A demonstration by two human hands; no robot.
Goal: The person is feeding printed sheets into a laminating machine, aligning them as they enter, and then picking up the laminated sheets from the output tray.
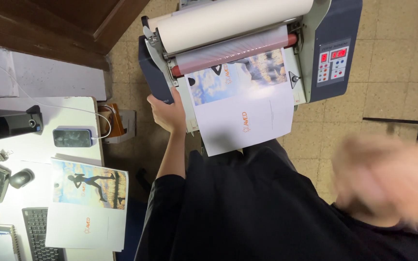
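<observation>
We see our right hand (388, 179) only as a blur, its fingers indistinct. Our left hand's (168, 113) fingers curl out of sight behind the laminator's (332, 29) edge; beyond them, the top frame edge crops its roll (228, 17).

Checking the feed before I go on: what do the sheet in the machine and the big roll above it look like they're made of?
Printed sheet: apparently paper, matte white below a colour picture, lying flat. Roll: cream, looks like wound laminating film or paper; a glossy clear web runs from it onto the red roller, so probably film.
</observation>
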